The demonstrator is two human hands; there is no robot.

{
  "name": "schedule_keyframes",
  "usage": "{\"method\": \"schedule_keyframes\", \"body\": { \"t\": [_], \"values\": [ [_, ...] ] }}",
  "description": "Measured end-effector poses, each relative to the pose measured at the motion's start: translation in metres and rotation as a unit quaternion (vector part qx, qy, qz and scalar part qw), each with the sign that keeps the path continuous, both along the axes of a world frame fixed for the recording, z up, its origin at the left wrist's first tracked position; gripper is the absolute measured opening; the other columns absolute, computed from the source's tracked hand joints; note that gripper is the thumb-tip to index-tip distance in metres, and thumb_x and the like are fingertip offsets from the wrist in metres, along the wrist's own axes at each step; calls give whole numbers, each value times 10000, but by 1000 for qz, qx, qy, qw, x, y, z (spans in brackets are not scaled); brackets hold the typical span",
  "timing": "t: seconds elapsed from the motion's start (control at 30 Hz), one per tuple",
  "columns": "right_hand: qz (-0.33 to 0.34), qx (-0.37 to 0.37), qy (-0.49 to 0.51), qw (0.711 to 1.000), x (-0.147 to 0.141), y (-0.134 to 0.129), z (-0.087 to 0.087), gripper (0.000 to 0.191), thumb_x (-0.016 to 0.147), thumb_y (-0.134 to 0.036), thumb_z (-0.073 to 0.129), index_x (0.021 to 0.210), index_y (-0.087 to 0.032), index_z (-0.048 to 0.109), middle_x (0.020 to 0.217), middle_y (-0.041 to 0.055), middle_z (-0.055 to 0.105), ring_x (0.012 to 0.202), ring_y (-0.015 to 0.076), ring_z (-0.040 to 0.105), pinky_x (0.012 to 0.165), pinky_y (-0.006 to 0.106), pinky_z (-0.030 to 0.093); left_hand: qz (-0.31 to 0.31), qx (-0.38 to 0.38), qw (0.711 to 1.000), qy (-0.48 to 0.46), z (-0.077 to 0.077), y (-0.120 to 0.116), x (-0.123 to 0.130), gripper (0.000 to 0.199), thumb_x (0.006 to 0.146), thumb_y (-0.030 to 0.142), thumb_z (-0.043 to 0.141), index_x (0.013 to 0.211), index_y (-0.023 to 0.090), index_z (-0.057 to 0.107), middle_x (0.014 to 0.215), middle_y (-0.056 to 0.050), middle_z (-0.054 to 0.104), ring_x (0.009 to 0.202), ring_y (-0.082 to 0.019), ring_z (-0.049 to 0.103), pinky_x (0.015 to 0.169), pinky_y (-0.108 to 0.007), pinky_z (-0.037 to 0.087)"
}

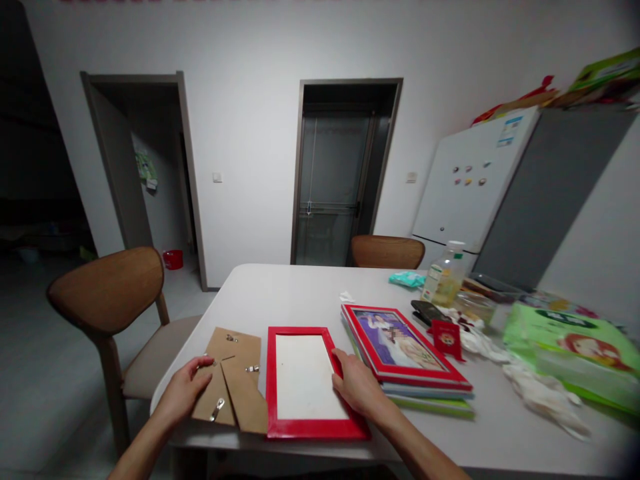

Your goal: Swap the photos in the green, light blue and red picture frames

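A red picture frame [272,383] lies flat near the table's front edge, with a plain white panel inside it. My right hand [357,385] is closed around its right side, fingertips resting over the white panel's edge. Just left of the frame is a brown backing board [240,350] with metal clips and a stand flap [245,393]. My left hand [186,387] has its fingers curled at the board's left edge, beside a small clip. To the right, another red frame with a photo [395,337] tops a stack of frames.
A bottle [445,277], a dark phone-like object [427,312], a small red packet [447,339], crumpled white tissue [547,400] and a green tissue pack [570,347] crowd the right side. Wooden chairs stand at the left [113,287] and far side [387,251].
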State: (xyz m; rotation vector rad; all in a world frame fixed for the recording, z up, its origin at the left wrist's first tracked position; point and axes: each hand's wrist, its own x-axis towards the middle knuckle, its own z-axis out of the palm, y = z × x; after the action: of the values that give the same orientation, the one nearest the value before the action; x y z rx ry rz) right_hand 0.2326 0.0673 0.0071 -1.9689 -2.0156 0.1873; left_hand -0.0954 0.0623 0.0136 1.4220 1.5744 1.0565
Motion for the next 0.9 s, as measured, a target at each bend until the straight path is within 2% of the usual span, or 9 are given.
{"method": "schedule_keyframes", "body": {
  "t": [0.13,0.33,0.47,0.53,0.6,0.7,0.8,0.9],
  "values": [
    [-10,5,-8,1000,1,5,-2,504,672,-143,410,1173,-83,395,955,151,582,871,223,548,733,277,360,9,23,990,140,-1,1,5,297,666,311,498,934,186,515,887,-27,627,844,-225,578,746,-305,418],
    [-9,1,1,1000,2,3,-2,554,666,-145,410,1211,-77,342,945,156,592,845,231,558,701,283,364,36,48,952,301,-7,-5,5,364,659,288,515,1005,176,499,1060,-83,557,1018,-258,480,865,-365,333],
    [-17,9,41,999,4,3,0,543,655,-145,433,1188,-76,358,971,156,586,872,216,551,724,268,362,31,72,936,343,-11,-9,13,365,679,247,490,1033,156,493,1136,-86,514,1075,-228,439,915,-343,306],
    [-30,23,84,996,5,3,2,511,647,-145,441,1151,-80,386,942,140,596,843,197,558,722,255,369,8,97,934,344,-11,-14,26,379,687,235,482,1055,149,486,1157,-85,506,1092,-213,432,926,-331,311],
    [-45,14,154,987,5,3,5,481,650,-143,425,1128,-93,393,853,103,618,737,168,574,669,239,389,-27,126,937,326,-10,-21,47,382,684,223,484,1057,142,494,1170,-95,504,1105,-218,427,933,-346,319],
    [-49,-42,307,949,0,0,12,516,663,-140,371,1176,-112,332,724,50,625,575,142,572,537,221,404,-87,166,944,271,-7,-36,83,376,667,192,497,1038,142,524,1179,-114,504,1114,-235,422,935,-377,333],
    [-27,-94,467,879,-8,-7,23,608,668,-148,321,1261,-120,190,729,44,634,556,145,589,502,224,424,-139,192,946,220,-3,-48,117,406,626,175,549,1032,187,537,1188,-95,505,1100,-253,436,931,-413,342],
    [-15,-107,560,821,-15,-15,36,668,664,-176,329,1293,-126,110,763,48,642,561,146,596,521,240,445,-170,211,939,210,3,-53,141,403,654,191,552,1056,197,521,1205,-90,489,1104,-252,429,932,-416,347]
  ]
}}
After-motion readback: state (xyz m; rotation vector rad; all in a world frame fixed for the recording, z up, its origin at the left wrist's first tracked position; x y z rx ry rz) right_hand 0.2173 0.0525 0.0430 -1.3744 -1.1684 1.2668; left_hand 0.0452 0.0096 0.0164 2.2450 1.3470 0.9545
